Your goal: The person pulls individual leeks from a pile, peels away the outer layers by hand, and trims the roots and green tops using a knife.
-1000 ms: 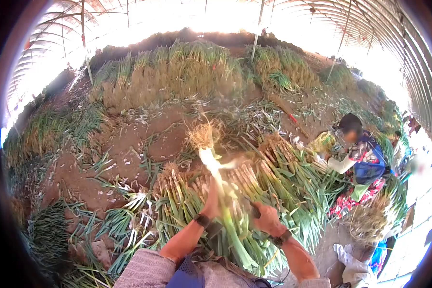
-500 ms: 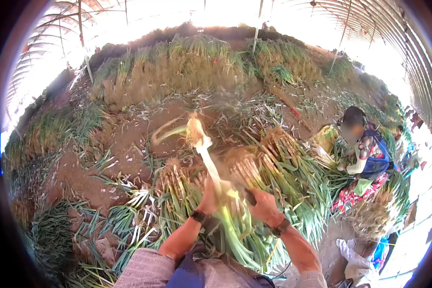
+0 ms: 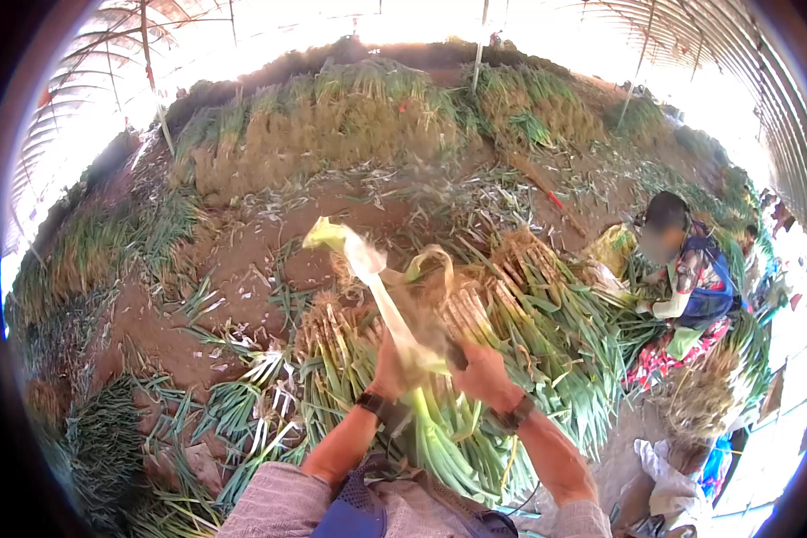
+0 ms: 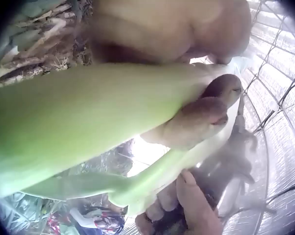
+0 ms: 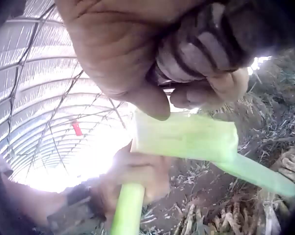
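Note:
My left hand (image 3: 390, 368) grips a leek (image 3: 387, 309), its white end pointing up and away, its green leaves hanging toward me. In the left wrist view the fingers curl round the pale green stalk (image 4: 89, 112). My right hand (image 3: 484, 372), close to the right of the stalk, holds a dark tool with a ridged handle (image 5: 196, 49); what kind of tool, I cannot tell. In the right wrist view a pale green leaf layer (image 5: 186, 137) lies just under the right thumb. Loose, yellowish outer layers (image 3: 327, 233) stick out at the leek's upper end.
Leeks lie in bundles (image 3: 533, 296) below and beside my hands, roots away from me. Loose leaves (image 3: 251, 386) litter the soil at left. A person (image 3: 690, 278) crouches at right near a white sack (image 3: 672, 480). A long leek stack (image 3: 314, 143) stands behind.
The leek's upper end has swung left, and its bushy roots no longer stand up there. Peeled layers now spread left and right. My right hand has moved left, closer to the stalk.

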Motion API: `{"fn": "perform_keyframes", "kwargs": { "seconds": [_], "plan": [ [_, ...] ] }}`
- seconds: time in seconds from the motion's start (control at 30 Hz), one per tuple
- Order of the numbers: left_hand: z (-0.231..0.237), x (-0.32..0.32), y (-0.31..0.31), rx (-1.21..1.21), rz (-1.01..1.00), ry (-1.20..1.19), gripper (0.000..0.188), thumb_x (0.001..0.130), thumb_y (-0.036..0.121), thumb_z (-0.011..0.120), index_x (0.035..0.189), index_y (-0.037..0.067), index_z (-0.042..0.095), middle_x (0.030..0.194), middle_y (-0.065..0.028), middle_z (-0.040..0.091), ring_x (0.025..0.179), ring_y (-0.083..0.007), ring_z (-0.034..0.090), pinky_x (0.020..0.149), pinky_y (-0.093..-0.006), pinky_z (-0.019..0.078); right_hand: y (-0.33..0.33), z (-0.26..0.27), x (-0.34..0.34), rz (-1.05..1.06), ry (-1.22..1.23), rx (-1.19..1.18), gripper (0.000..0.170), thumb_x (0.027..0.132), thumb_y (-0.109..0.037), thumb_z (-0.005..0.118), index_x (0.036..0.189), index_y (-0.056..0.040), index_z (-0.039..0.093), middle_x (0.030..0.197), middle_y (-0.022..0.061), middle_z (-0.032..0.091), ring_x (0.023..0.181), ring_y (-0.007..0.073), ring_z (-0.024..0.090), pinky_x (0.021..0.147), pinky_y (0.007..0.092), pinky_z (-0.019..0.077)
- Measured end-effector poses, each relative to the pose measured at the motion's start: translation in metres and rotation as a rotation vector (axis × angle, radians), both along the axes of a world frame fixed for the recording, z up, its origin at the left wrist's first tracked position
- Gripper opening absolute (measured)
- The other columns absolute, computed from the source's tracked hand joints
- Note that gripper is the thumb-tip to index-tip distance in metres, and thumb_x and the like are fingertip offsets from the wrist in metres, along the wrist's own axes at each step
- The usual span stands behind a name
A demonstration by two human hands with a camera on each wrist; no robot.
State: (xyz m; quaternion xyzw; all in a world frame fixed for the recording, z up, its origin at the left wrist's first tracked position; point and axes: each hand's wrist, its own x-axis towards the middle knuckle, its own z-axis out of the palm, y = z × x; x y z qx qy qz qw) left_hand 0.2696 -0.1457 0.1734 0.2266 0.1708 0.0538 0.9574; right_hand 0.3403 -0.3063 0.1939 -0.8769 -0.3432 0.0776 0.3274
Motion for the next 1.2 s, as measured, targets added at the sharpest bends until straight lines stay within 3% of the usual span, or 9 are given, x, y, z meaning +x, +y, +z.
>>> {"fn": "perform_keyframes", "kwargs": {
  "seconds": [0.13,0.3,0.33,0.37,0.43,0.53,0.67,0.73,1.2],
  "plan": [
    [-0.027,0.0,0.006,-0.038,-0.022,-0.013,0.074,0.094,0.071,0.026,0.11,0.005,0.056,0.069,-0.009,0.061,0.033,-0.0118,0.036,0.029,-0.0262,0.0282,-0.008,0.004,-0.002,0.247,-0.028,-0.012,0.027,0.081,-0.016,0.063,0.107,-0.0114,0.066,0.087,0.0139,0.068,0.079,0.0326,0.066,0.069,0.0415,0.0512],
    [-0.017,-0.004,0.004,0.006,-0.017,0.024,0.076,0.094,0.072,0.027,0.114,0.005,0.057,0.066,-0.006,0.058,0.04,-0.0113,0.044,0.032,-0.026,0.0336,-0.037,-0.024,-0.015,0.086,0.013,0.043,0.033,0.08,-0.018,0.063,0.112,-0.011,0.063,0.084,0.0157,0.067,0.078,0.0361,0.065,0.068,0.0442,0.0508],
    [-0.043,0.004,0.009,0.016,0.081,-0.042,0.073,0.092,0.073,0.029,0.105,0.008,0.06,0.063,-0.0037,0.057,0.044,-0.0114,0.047,0.036,-0.0265,0.0365,-0.044,-0.024,-0.022,0.076,-0.006,0.045,0.03,0.081,-0.019,0.065,0.11,-0.0104,0.064,0.083,0.0159,0.067,0.075,0.0355,0.065,0.066,0.0431,0.0512],
    [-0.08,0.003,0.023,0.382,0.101,-0.126,0.069,0.095,0.068,0.031,0.105,0.006,0.058,0.083,-0.0063,0.061,0.075,-0.0223,0.063,0.061,-0.0389,0.0536,-0.054,-0.026,-0.027,0.064,-0.025,0.046,0.027,0.082,-0.02,0.068,0.107,-0.0098,0.064,0.082,0.0161,0.067,0.072,0.0349,0.066,0.064,0.0421,0.0516],
    [-0.092,0.002,0.036,-0.081,-0.08,-0.406,0.059,0.095,0.064,0.039,0.106,0.009,0.058,0.082,-0.0053,0.061,0.07,-0.0191,0.06,0.06,-0.0369,0.051,-0.075,-0.05,-0.035,0.127,0.04,0.02,0.026,0.085,-0.026,0.068,0.104,-0.0093,0.064,0.078,0.0181,0.066,0.071,0.0367,0.065,0.062,0.0434,0.0505],
    [-0.076,0.002,0.026,-0.069,0.213,0.057,0.052,0.094,0.061,0.046,0.105,0.012,0.059,0.078,-0.005,0.06,0.071,-0.0181,0.059,0.062,-0.0357,0.0496,-0.093,-0.072,-0.046,-0.027,0.126,-0.126,0.024,0.087,-0.031,0.064,0.095,-0.0082,0.062,0.074,0.0198,0.063,0.071,0.0409,0.062,0.061,0.0464,0.0474],
    [-0.066,-0.003,0.013,-0.016,0.136,0.04,0.046,0.089,0.057,0.059,0.102,0.013,0.055,0.085,-0.0026,0.06,0.073,-0.0164,0.058,0.058,-0.035,0.0482,-0.092,-0.081,-0.052,-0.018,0.189,-0.148,0.022,0.086,-0.029,0.065,0.096,-0.009,0.062,0.076,0.0198,0.064,0.072,0.0413,0.062,0.062,0.0473,0.0474],
    [-0.073,-0.001,0.008,-0.02,0.12,0.066,0.045,0.09,0.056,0.059,0.102,0.013,0.056,0.083,-0.0026,0.06,0.073,-0.0172,0.058,0.059,-0.0357,0.0488,-0.079,-0.077,-0.051,-0.072,0.207,0.026,0.022,0.084,-0.026,0.066,0.099,-0.01,0.062,0.078,0.0197,0.065,0.075,0.0412,0.063,0.063,0.0479,0.048],
    [-0.098,-0.036,-0.008,-0.143,0.05,0.035,0.042,0.095,0.046,0.058,0.113,0.009,0.055,0.097,-0.0066,0.061,0.086,-0.0233,0.06,0.086,-0.0474,0.0528,-0.023,-0.067,-0.039,-0.066,0.127,-0.146,0.03,0.083,-0.024,0.063,0.111,-0.0125,0.063,0.086,0.0183,0.067,0.083,0.039,0.064,0.072,0.0459,0.0498]
  ]
}}
